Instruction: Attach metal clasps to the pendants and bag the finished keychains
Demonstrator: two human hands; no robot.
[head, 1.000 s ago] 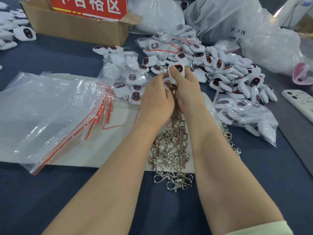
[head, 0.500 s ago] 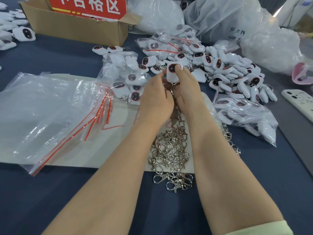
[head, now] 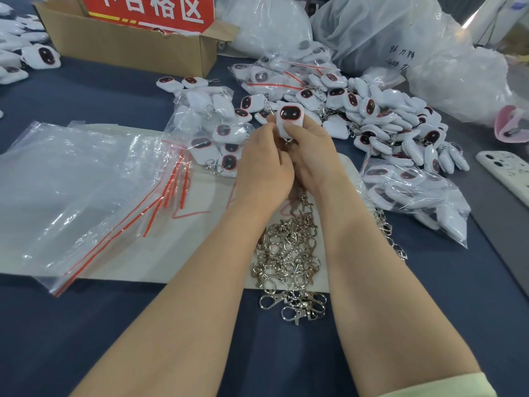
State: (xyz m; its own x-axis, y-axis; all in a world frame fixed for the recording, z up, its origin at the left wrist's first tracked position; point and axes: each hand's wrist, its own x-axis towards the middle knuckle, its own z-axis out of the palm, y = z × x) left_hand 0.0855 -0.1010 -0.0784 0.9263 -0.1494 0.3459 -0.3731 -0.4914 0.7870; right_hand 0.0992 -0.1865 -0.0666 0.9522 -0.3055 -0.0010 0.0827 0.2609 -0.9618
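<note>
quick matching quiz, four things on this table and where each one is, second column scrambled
1 cardboard box
2 metal clasps
3 white phone
4 pendant

a right edge of the table
b back left
c gripped by left hand and right hand
d piled at near centre

Pairs: 1-b, 2-d, 3-a, 4-c

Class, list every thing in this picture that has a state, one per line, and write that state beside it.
pendant, upright, held by both hands
left hand, fingers curled on the pendant's left edge
right hand, fingers pinching the pendant
metal clasps, loose in a heap
empty zip bags, lying flat, stacked
filled bag, holding pendants; seal unclear
cardboard box, flaps open
phone, face down
</note>
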